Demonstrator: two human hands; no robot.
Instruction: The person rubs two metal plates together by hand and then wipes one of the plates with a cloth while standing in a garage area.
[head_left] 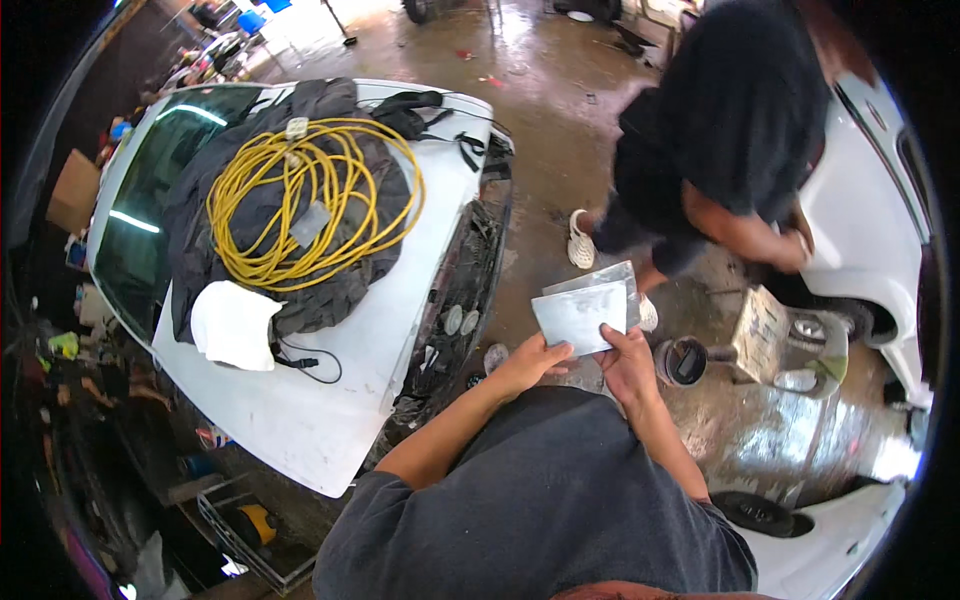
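In front of my body I hold two thin, flat rectangular sheets, one overlapping the other. The front one is a pale whitish sheet (578, 316) with faint grey smudges. A greyer sheet (632, 308) shows behind it along the top and right edges. My left hand (535, 364) pinches the lower left edge, its thumb on the front face. At the lower right corner my right hand (628, 364) grips with its thumb on top and fingers behind. Material of the sheets cannot be made out for certain.
To my left stands a white car's hood (330, 400) bearing a coiled yellow cable (300, 225), dark cloth and a white cloth (235, 323). A person in black (745, 110) bends at a white car (870, 200). A dark can (684, 361) and a chair (765, 335) stand on the wet floor.
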